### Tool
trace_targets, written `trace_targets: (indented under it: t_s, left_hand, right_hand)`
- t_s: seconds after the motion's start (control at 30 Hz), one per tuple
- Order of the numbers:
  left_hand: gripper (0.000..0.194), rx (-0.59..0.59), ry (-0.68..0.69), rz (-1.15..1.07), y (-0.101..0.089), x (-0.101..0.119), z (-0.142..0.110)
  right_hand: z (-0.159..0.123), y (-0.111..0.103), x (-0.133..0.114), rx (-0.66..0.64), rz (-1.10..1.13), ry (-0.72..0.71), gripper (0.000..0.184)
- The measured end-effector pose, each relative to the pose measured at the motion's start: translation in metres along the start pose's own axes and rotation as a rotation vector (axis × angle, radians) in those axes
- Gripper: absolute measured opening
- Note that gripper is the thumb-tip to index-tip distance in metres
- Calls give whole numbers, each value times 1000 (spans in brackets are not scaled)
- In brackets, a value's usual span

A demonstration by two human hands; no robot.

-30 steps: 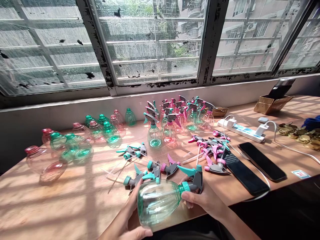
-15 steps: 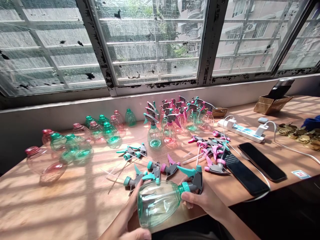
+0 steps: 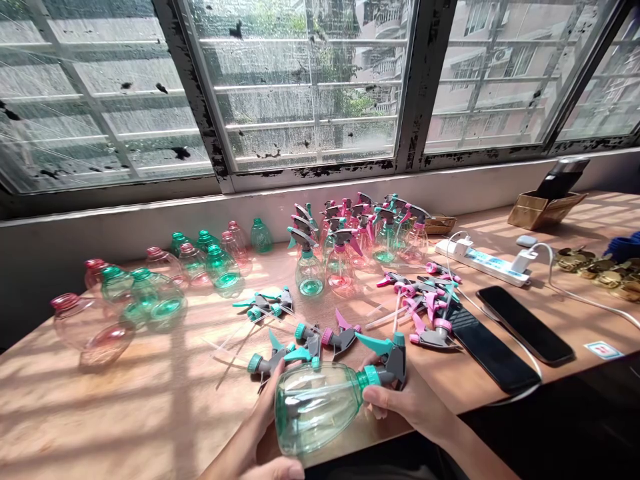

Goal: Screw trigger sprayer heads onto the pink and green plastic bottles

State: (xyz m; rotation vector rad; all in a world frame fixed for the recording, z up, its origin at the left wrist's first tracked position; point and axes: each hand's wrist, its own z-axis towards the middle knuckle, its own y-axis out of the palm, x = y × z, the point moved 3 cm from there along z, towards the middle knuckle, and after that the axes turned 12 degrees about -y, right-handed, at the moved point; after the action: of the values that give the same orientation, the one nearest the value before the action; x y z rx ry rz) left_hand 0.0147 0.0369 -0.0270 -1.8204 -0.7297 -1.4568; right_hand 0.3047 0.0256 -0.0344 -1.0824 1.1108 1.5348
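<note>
A clear green spray bottle [image 3: 320,410] lies sideways in the air over the table's front edge, its base to the left. My left hand [image 3: 253,440] wraps round the base end, thumb below and fingers on the far side. At the neck, my right hand [image 3: 400,398] grips the teal collar [image 3: 371,375], with the grey-and-teal trigger head [image 3: 395,360] fixed on the bottle above it. A thin tube runs inside the bottle. Just beyond it lie loose teal-collared spray heads [image 3: 270,360] and a pink-collared spray head [image 3: 341,339].
Open-necked green and pink bottles [image 3: 223,270] stand at the left. Bottles with spray heads [image 3: 310,273] cluster by the wall. To the right are a pile of pink spray heads [image 3: 425,297], two phones [image 3: 525,325], a power strip [image 3: 483,261] with cables and a cardboard box [image 3: 543,207].
Almost nothing differs. My left thumb has shifted slightly at the bottle's base, while the bottle and my right hand stay in place.
</note>
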Motion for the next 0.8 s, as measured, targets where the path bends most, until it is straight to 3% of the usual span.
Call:
trace_targets:
  t_s: [0.1,0.27,0.43,0.6,0.8]
  left_hand:
    - [106,-3,-34,14,-1,1,2]
    - [89,-28,-27,-21,3,3,3]
    - [101,-60,-2,-20,3,6,0]
    - [85,4,-19,46,-2,9,-4]
    - [90,-3,-23,30,1,8,0]
  right_hand:
    - [0,0,1,13,9,9,53]
    - [1,0,0,21,24,5,54]
    - [0,-1,0,20,24,10,55]
    - [0,-1,0,21,15,28,56]
    - [1,1,-1,23,59,5,54]
